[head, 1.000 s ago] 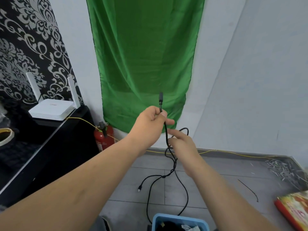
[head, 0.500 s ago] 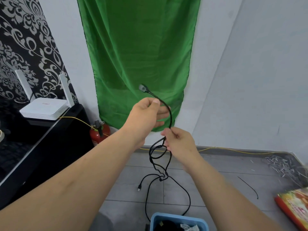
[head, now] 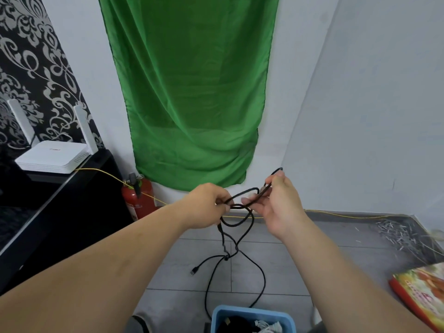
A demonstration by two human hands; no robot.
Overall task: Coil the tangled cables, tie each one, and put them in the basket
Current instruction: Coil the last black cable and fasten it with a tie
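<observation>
- The blue basket (head: 252,310) sits at the bottom edge of the view, nearest the person, on the grey tiled floor (head: 312,260). Dark and white cords lie inside it.
- A black cable (head: 225,257) trails over the floor just beyond the basket. One long loop runs back to the basket's far rim, and a loose plug end (head: 194,271) lies off to the left.
- From a tangled knot above the tiles, the cable's strands rise to the two hands, both held out in the air.
- The left hand (head: 206,205) has its grip closed on the cable, pinching it between thumb and curled fingers where a loop hangs below.
- The right hand (head: 281,205) is just beside it, palm turned inward. Its grip holds the cable between thumb and fingers, and the cable's other end sticks up past the thumb.
- A short span of cable runs between the two hands, crossing over itself.
- A colourful flat book (head: 422,292) lies on the floor at the right edge, and a heap of pale scraps (head: 394,231) lies beyond it near the wall.
- A red fire extinguisher (head: 137,200) stands at the wall's foot beside a black counter (head: 72,195).
- A white router (head: 51,157) with two antennas rests on the counter. A thin yellow wire (head: 105,173) runs from it down past the extinguisher and along the skirting.
- A green cloth (head: 192,92) hangs on the far white wall, with black patterned wallpaper (head: 28,56) to the left.
</observation>
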